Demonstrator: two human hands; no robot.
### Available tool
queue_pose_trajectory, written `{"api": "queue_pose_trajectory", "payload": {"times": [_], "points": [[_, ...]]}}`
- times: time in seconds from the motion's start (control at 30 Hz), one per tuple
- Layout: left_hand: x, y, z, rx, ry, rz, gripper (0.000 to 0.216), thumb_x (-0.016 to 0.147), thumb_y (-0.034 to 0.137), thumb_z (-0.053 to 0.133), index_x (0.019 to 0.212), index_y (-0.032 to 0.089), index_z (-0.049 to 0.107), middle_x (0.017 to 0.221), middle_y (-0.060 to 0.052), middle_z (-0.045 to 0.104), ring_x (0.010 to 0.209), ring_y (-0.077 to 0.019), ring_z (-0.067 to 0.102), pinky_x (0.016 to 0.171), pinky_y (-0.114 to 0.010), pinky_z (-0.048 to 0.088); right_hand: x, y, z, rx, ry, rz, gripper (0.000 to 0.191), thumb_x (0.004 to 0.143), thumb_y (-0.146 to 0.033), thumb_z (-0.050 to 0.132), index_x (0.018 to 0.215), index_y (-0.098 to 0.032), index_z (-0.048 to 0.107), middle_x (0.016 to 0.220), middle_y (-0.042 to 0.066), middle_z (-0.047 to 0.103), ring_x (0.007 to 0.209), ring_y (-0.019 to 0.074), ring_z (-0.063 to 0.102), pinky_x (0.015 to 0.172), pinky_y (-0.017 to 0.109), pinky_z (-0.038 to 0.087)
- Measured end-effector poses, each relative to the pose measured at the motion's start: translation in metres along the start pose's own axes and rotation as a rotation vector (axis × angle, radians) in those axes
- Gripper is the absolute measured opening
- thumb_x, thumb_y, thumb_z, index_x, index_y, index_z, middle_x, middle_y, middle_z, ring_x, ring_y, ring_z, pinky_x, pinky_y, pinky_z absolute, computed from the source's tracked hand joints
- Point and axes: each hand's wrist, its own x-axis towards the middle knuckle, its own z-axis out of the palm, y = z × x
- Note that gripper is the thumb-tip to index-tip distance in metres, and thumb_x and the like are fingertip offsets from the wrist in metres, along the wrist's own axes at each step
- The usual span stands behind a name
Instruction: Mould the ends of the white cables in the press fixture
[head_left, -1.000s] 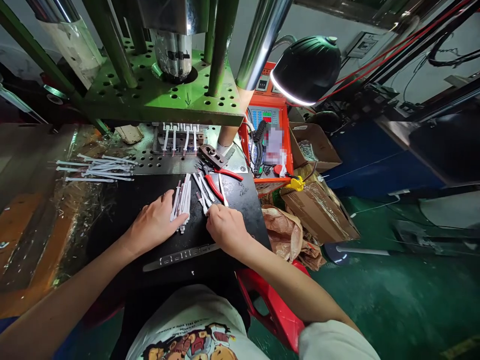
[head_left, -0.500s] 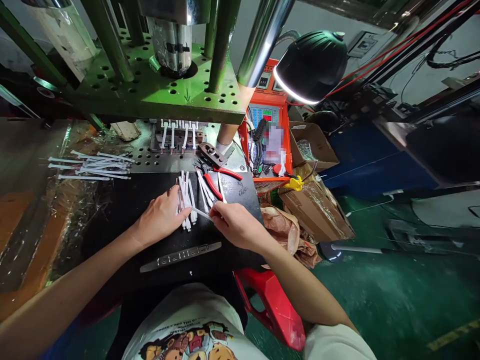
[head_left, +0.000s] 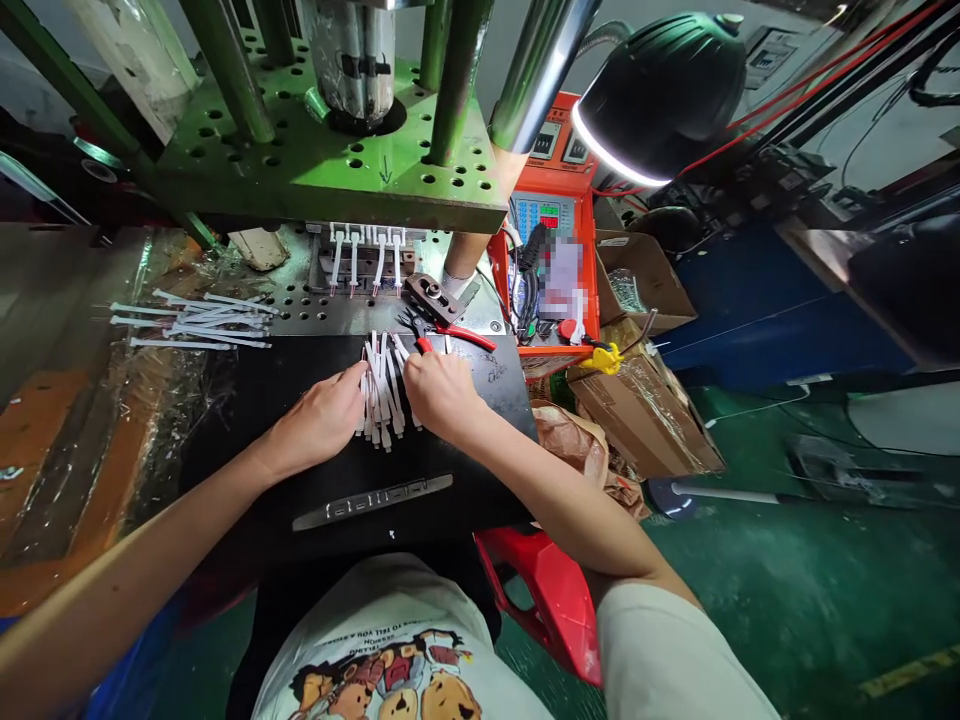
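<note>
A bunch of short white cable pieces (head_left: 381, 395) lies on the black mat (head_left: 247, 420) in front of me. My left hand (head_left: 324, 420) rests at the bunch's left side, fingers curled against the pieces. My right hand (head_left: 439, 392) lies over the bunch's right side, fingers bent down on the pieces there. Red-handled pliers (head_left: 450, 335) lie just behind my right hand. More white cable pieces (head_left: 367, 255) stand in the mold fixture under the green press plate (head_left: 322, 170).
A loose pile of white cables (head_left: 199, 322) lies at the left on the metal bed. A grey metal strip (head_left: 373, 501) sits near the mat's front edge. An orange control box (head_left: 555, 250), a black lamp (head_left: 660, 95) and cardboard boxes (head_left: 637, 400) stand to the right.
Both hands have moved away from me along the mat. My right hand brought a single piece to the bunch and now covers its right side; the pieces are gathered closer together.
</note>
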Motion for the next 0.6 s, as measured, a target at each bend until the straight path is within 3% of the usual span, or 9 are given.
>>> {"api": "queue_pose_trajectory", "payload": {"times": [0.2, 0.33, 0.47, 0.6], "points": [[-0.001, -0.005, 0.004, -0.057, -0.013, 0.079, 0.047, 0.096, 0.024, 0.029, 0.138, 0.013, 0.048, 0.118, -0.014, 0.065, 0.107, -0.0241, 0.065, 0.097, -0.037, 0.049, -0.003, -0.009, 0.01, -0.007, 0.052, -0.064, 0.023, 0.093, -0.017, 0.044, 0.098, -0.013, 0.066, 0.088, 0.015, 0.071, 0.084, 0.0277, 0.069, 0.069, 0.032, 0.048], [-0.005, -0.005, 0.001, -0.098, -0.021, 0.113, 0.047, 0.092, 0.019, 0.034, 0.137, 0.013, 0.049, 0.107, -0.011, 0.067, 0.098, -0.0221, 0.065, 0.09, -0.035, 0.051, -0.001, 0.001, 0.0, 0.022, 0.049, -0.1, 0.02, 0.094, -0.027, 0.051, 0.092, -0.014, 0.067, 0.089, 0.012, 0.072, 0.084, 0.0239, 0.068, 0.071, 0.029, 0.045], [0.01, -0.01, -0.03, 0.005, 0.082, 0.084, 0.048, 0.088, 0.026, 0.047, 0.135, 0.014, 0.053, 0.095, -0.008, 0.067, 0.087, -0.0231, 0.065, 0.084, -0.037, 0.052, 0.035, 0.033, -0.032, 0.015, 0.217, -0.06, 0.024, 0.096, -0.026, 0.048, 0.097, -0.012, 0.067, 0.095, 0.013, 0.07, 0.085, 0.0221, 0.065, 0.075, 0.029, 0.044], [0.07, -0.036, -0.077, 0.289, 0.353, 0.081, 0.05, 0.091, 0.019, 0.04, 0.139, 0.011, 0.05, 0.128, -0.018, 0.06, 0.111, -0.0309, 0.06, 0.096, -0.044, 0.048, 0.106, 0.06, -0.056, 0.017, 0.415, 0.067, 0.036, 0.097, -0.012, 0.032, 0.113, -0.005, 0.063, 0.109, 0.022, 0.067, 0.1, 0.0281, 0.062, 0.087, 0.039, 0.046]]}}
